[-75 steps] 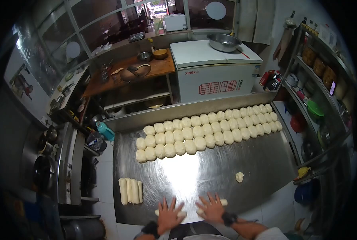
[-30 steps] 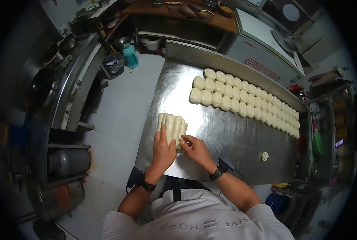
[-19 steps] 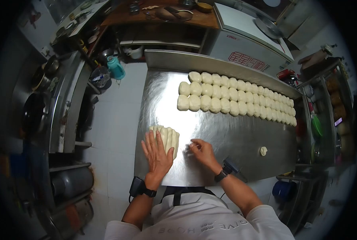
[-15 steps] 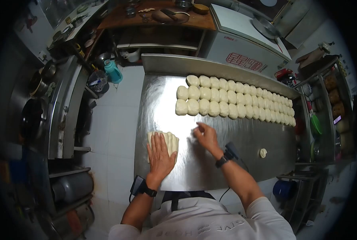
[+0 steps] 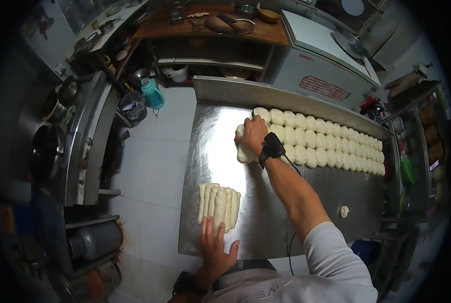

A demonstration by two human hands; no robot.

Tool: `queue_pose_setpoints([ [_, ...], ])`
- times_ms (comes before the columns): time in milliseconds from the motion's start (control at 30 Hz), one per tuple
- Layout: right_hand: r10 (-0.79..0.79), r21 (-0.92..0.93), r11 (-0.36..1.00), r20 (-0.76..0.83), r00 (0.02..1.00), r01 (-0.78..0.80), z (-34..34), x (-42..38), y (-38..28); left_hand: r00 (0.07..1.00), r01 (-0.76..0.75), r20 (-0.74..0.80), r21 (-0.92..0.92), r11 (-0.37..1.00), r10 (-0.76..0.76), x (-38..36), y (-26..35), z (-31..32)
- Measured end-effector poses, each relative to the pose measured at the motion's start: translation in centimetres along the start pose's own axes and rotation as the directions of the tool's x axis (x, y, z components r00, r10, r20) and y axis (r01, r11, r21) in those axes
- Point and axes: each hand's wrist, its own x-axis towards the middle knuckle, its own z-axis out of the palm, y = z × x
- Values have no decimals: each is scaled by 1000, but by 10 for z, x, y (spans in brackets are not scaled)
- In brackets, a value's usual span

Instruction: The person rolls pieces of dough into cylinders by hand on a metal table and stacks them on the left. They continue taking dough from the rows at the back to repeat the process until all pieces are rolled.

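My left hand (image 5: 219, 250) is open, its fingertips resting on the near end of a stack of long pale dough strips (image 5: 220, 207) that lie side by side. At the left end of the dough rows, my right hand (image 5: 254, 135) is closed over a dough piece (image 5: 243, 152), with thumb and fingers on either side; the palm hides part of it. Three rows of rounded dough pieces (image 5: 311, 139) stretch right from there, packed against each other. One small dough lump (image 5: 344, 211) sits apart on the right side of the steel table (image 5: 316, 192).
A raised steel ledge (image 5: 225, 88) runs along the table's back edge, with a white chest freezer (image 5: 316, 70) behind it. To the left are a stove (image 5: 79, 146) and a turquoise flask (image 5: 152, 93) on the floor. Shelves (image 5: 420, 156) stand at the right. A cable hangs from my right wrist.
My right hand has moved up and left onto the end of the dough rows. My left hand has slid back toward me, uncovering most of the dough strips. The view has shifted slightly.
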Motion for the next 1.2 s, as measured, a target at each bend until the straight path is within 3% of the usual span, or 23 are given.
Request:
queue_pose_setpoints([
  [67, -349, -5, 937, -54, 935, 350, 10, -9, -7, 999, -41, -7, -88, 995, 40, 4, 15, 7],
  [100, -342, 120, 934, 32, 939, 336, 3, -28, -23, 997, -80, -6, -171, 982, 80, 3, 26, 8],
  [133, -351, 319, 879, -71, 934, 355, 5, -37, -29, 997, -82, -5, -178, 981, 82, 9, 32, 17],
  [200, -190, 587, 759, -215, 958, 282, -15, -61, -31, 996, 84, 21, -444, 892, -83, 19, 44, 40],
  [267, 91, 710, 702, -8, 996, -58, -43, -91, -9, 980, 175, -2, -452, 875, -198, 40, 47, 71],
  [300, 109, 705, 709, -141, 984, 22, -60, -115, 4, 960, 248, -5, -452, 857, -281, 53, 46, 91],
  [333, 242, 860, 456, 128, 962, -230, -101, -143, 4, 930, 324, -38, -392, 861, -367, 77, 43, 112],
  [367, 205, 934, 108, 315, 927, -341, -91, -214, 66, 893, 393, -78, -343, 853, -443, 104, 43, 138],
  [400, 200, 889, -72, 457, 867, -452, -106, -244, 81, 842, 472, -84, -361, 804, -533, 128, 34, 160],
  [533, 282, 749, -295, 661, 695, -593, -141, -387, 126, 748, 613, -228, -124, 780, -623, 187, -5, 208],
  [567, 310, 730, -353, 682, 663, -585, -147, -419, 135, 730, 648, -174, -131, 750, -661, 199, -9, 206],
  [633, 328, 708, -414, 703, 631, -572, -160, -462, 150, 760, 603, -269, -45, 796, -592, 213, -30, 220],
  [700, 351, 633, -599, 758, 549, -491, -170, -484, 160, 691, 716, -191, 41, 697, -697, 231, -26, 201],
  [733, 339, 625, -608, 762, 551, -489, -168, -486, 165, 639, 769, -127, 66, 636, -759, 236, -26, 195],
  [833, 358, 660, -554, 740, 570, -508, -154, -480, 184, 671, 740, -144, 59, 670, -728, 235, -12, 186],
  [867, 379, 731, -386, 682, 626, -562, -144, -469, 192, 671, 739, -158, 63, 671, -724, 231, -12, 193],
  [933, 374, 787, 59, 552, 745, -614, -137, -438, 202, 806, 435, -346, -206, 877, -481, 211, -17, 221],
  [967, 343, 744, 317, 488, 803, -588, -138, -418, 205, 775, 525, -243, -267, 808, -584, 203, 15, 203],
  [1033, 332, 594, 667, 305, 893, -451, -143, -381, 201, 903, 258, -306, -175, 950, -302, 157, 43, 198],
  [1067, 328, 606, 655, 310, 892, -451, -146, -372, 201, 954, 66, -291, -23, 998, -70, 125, 58, 188],
  [1100, 251, 510, 811, 139, 958, -287, -149, -363, 201, 982, 9, -187, 19, 1000, -5, 93, 79, 172],
  [1133, 136, 365, 924, -25, 990, -117, -152, -360, 202, 995, 56, 82, 20, 998, -57, 61, 88, 159],
  [1200, 28, 291, 957, -99, 995, 2, -154, -376, 215, 945, -222, 273, 130, 966, 180, -24, 69, 157],
])
